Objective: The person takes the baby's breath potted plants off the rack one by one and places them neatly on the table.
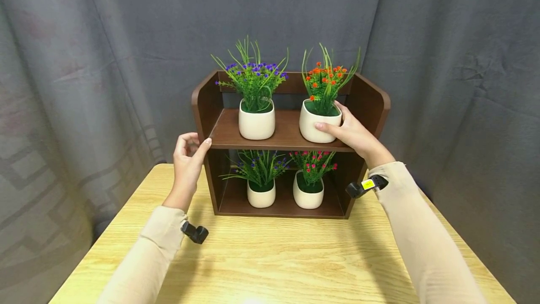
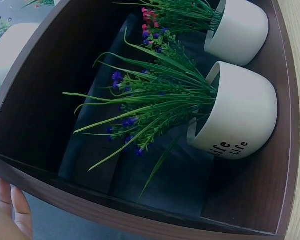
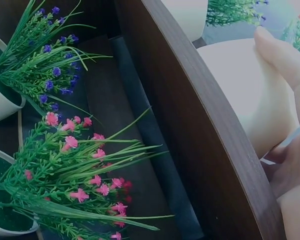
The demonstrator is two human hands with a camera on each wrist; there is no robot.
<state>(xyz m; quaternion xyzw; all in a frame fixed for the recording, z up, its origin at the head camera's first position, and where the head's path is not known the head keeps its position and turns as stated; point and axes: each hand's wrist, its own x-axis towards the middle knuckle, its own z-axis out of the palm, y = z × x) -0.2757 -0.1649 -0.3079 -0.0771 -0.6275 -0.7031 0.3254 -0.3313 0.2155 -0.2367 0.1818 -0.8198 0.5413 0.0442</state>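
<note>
On the upper board of a brown wooden shelf [image 1: 291,146] stands a white pot with orange flowers [image 1: 321,121]. My right hand [image 1: 357,136] grips this pot from its right side, thumb across the front and fingers round the back. At the shelf's left side panel, my left hand [image 1: 187,161] holds the edge, thumb on the front and fingers outside the panel. In the left wrist view only some fingers [image 2: 21,207] show, beside the panel. The right wrist view shows the right thumb [image 3: 280,55] against the white pot [image 3: 245,90].
A white pot with purple flowers [image 1: 256,123] stands left on the upper board. Below it are another purple-flowered pot [image 1: 261,197] and a pink-flowered pot [image 1: 308,197]. The shelf stands on a light wooden table [image 1: 270,257], with grey curtains [image 1: 139,60] around it.
</note>
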